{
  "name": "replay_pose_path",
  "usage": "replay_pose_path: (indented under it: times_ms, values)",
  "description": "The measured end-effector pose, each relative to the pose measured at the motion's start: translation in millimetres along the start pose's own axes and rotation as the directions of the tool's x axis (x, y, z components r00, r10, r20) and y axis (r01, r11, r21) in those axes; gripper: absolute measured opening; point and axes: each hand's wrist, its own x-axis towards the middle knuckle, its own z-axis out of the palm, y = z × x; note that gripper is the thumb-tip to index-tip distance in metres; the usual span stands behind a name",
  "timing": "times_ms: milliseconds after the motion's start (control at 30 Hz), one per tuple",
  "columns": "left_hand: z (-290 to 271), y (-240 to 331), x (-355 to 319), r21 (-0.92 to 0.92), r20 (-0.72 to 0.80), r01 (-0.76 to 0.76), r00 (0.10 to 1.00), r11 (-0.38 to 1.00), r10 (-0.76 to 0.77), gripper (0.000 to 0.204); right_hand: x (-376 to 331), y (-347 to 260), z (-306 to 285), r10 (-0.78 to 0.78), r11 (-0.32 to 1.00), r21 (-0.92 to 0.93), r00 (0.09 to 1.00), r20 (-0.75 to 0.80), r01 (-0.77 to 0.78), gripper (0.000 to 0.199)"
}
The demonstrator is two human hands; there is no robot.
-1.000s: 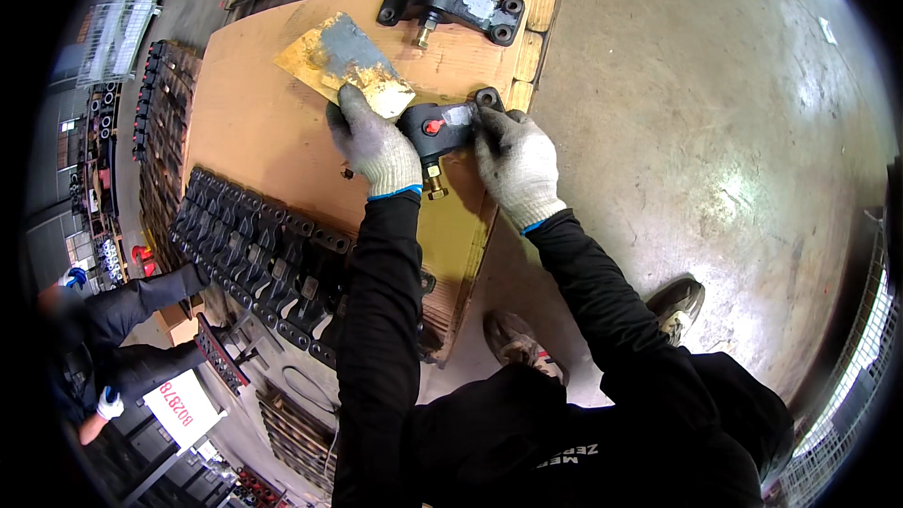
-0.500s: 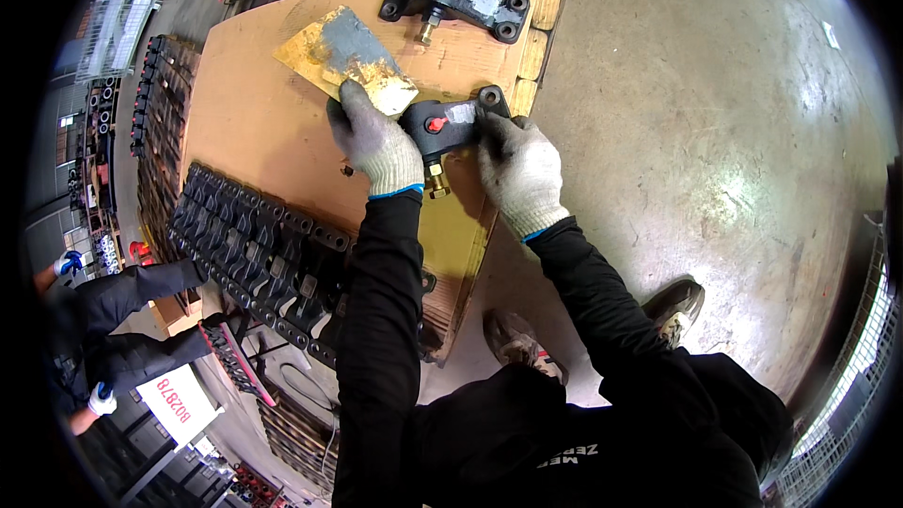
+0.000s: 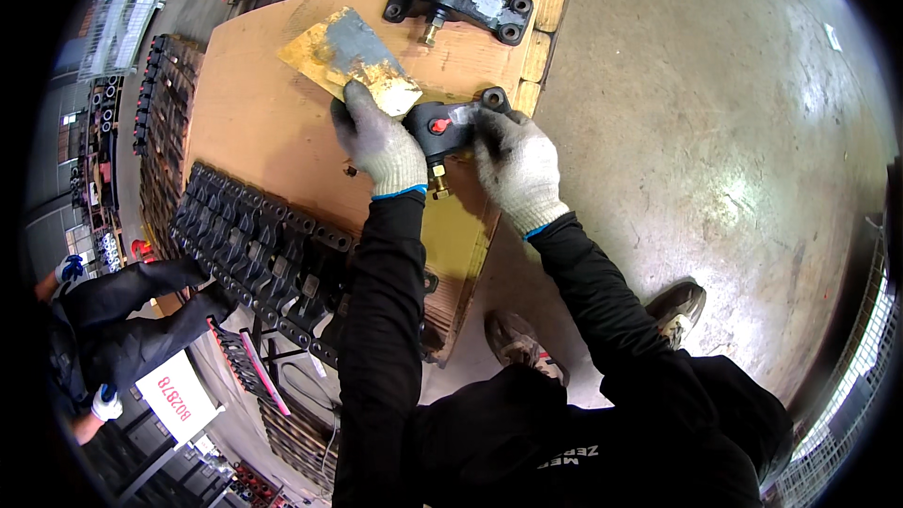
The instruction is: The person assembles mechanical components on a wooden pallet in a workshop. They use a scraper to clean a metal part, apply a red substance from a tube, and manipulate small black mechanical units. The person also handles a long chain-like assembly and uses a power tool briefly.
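Observation:
My gloved left hand is closed on the near corner of a flat metal plate, grey and smeared with yellow paint, its thumb on top. Just right of that hand lies a black cast metal bracket with a red plug, a silvery patch and a brass-coloured bolt at its near side. My gloved right hand has its fingers curled over the bracket's right end, partly covering the silvery patch. Its fingertips are partly hidden. A matching bracket lies farther back on the cardboard.
Brown cardboard covers the pallet under the parts. Several black castings stand in rows at the left. Concrete floor stretches to the right. Another person is at the far left, beside a white sign.
My right hand has shifted slightly left, covering more of the silvery patch. My left hand still holds the plate. The other person at the left has moved slightly.

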Motion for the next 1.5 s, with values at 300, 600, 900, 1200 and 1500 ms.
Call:
replay_pose_path:
  times_ms: [300, 600, 900, 1200, 1500]
  values:
    - [0, 1, 0, 0.105, -0.032, -0.008, 0.999, 0.994, 0.011, 0.062, -2, -21, -1, -0.035, 0.999, -0.025, 0.995, 0.097, 0.037, 0.033]
    - [-2, -1, 2, 0.037, -0.031, 0.01, 0.999, 0.999, -0.008, 0.065, 2, -8, 2, -0.005, 0.983, 0.184, 0.994, -0.11, 0.025, 0.023]
    - [-37, 8, 10, -0.147, 0.013, 0.17, 0.985, 0.974, -0.17, 0.038, -13, -2, -29, 0.379, 0.65, 0.673, 0.918, 0.117, -0.353, 0.019]
    - [-57, 92, -81, -0.074, 0.075, 0.144, 0.987, 0.987, -0.139, 0.033, -19, -55, -60, 0.17, 0.628, 0.74, 0.97, 0.174, -0.243, 0.027]
    - [-87, 118, -117, 0.548, 0.4, -0.251, 0.916, 0.798, 0.014, 0.035, -8, -85, -78, -0.459, 0.848, 0.249, 0.883, -0.098, 0.468, 0.036]
